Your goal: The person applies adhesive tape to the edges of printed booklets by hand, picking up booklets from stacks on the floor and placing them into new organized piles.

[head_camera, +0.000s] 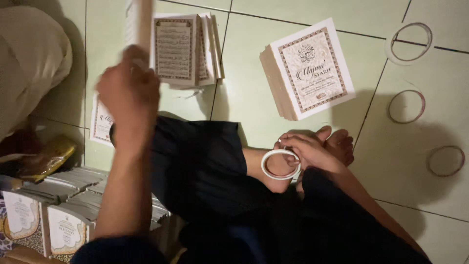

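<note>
The white ring-shaped roll of tape (280,164) sits at the right-centre of the view, pinched at its upper rim by the right hand (307,149), which is closed on it just above the person's crossed bare feet (337,142); this probably keeps the roll within easy reach. The left hand (128,90) is raised at the left, closed around a thin white booklet (141,24) held upright and blurred. Just right of it, open cream booklets with ornate bordered pages (188,49) lie on the pale green tiled floor (400,171). Farther right rests a thick stack of white patterned-cover booklets (310,68). Three more tape rings (409,41) lie spaced apart at the far right. More stacked booklets (63,205) fill the near left.
</note>
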